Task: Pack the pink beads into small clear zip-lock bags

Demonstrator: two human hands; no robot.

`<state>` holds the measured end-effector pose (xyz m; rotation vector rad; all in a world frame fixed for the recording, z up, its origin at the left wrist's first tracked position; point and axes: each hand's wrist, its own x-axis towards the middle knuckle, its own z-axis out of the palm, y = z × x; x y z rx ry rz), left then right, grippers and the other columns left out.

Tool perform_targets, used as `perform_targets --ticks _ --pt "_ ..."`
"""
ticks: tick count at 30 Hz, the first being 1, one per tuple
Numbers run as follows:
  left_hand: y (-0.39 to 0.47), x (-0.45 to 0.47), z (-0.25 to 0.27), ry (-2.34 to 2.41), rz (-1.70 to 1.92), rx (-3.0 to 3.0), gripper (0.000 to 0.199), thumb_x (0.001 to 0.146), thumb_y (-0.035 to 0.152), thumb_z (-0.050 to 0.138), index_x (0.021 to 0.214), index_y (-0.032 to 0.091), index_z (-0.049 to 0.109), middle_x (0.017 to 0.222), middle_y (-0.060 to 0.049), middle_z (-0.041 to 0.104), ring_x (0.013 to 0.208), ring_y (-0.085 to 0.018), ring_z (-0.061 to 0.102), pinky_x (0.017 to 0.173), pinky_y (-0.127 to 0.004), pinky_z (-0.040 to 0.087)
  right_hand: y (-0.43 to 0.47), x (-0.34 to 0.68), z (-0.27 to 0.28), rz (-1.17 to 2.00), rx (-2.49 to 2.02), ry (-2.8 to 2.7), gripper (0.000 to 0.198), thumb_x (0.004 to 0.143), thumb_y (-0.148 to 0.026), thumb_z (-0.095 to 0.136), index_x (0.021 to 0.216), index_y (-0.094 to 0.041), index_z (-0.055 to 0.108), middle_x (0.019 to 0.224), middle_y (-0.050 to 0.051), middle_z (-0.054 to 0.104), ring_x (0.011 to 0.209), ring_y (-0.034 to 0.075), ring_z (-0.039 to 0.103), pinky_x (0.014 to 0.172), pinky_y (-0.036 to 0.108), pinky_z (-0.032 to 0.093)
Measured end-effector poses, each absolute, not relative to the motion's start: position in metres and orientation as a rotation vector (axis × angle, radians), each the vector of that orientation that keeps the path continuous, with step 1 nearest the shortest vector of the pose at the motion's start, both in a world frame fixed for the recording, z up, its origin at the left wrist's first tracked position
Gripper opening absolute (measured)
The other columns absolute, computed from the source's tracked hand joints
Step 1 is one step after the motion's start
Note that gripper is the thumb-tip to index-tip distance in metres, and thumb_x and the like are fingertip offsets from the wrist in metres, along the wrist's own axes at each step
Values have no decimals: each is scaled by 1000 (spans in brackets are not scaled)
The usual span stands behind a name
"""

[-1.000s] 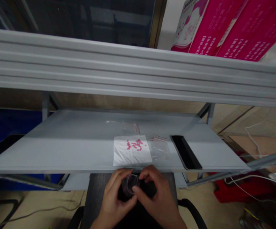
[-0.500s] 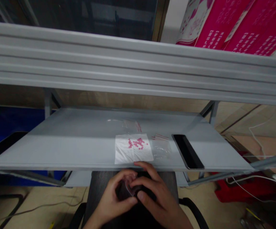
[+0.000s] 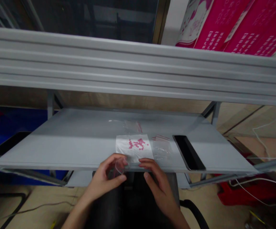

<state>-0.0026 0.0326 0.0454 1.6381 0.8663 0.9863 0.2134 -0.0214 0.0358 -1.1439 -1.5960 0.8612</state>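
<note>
My left hand (image 3: 102,179) is at the table's front edge, its thumb and fingers curled around a small clear plastic bag (image 3: 120,166) whose mouth gapes in a rounded shape. Across a gap to the right is my right hand (image 3: 160,184), fingers bent but apart, with nothing visible in it. Its fingertips are near the lower right corner of a white tissue (image 3: 122,141). On that sheet lie several small round pink pieces (image 3: 139,144), scattered in loose clusters; they are too small to name surely.
Clear zip bags with red strips lie right of the tissue (image 3: 161,149) and behind it (image 3: 131,126). A dark phone (image 3: 189,152) rests farther right on the grey table (image 3: 68,140). A grey metal beam (image 3: 128,66) crosses above, with pink boxes (image 3: 243,25) behind it.
My hands have moved apart and up toward the table edge. The right hand has come away from the bag, which stays in my left hand.
</note>
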Motion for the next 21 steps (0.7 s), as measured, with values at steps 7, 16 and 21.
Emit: perform_targets --ticks 7,16,21 --pt "112 -14 64 1169 730 2336 39 77 32 69 112 18 60 113 -9 67 102 -24 63 92 -39 49 -1 197 14 500 -1191 -1751 29 90 -9 47 113 -22 58 115 8 62 113 22 56 101 43 46" --pt "150 -6 57 1209 478 2554 41 72 33 72 109 19 64 113 -10 69 104 -28 65 91 -40 49 -2 187 13 264 -1287 -1918 33 85 -5 48 114 -18 59 117 11 61 118 27 50 103 52 44" --pt "151 -4 59 1265 374 2632 43 72 38 72 110 19 65 115 -11 69 104 -31 65 90 -43 48 -3 186 14 244 -1301 -1948 31 86 -6 48 113 -18 60 116 10 62 116 28 51 102 53 43"
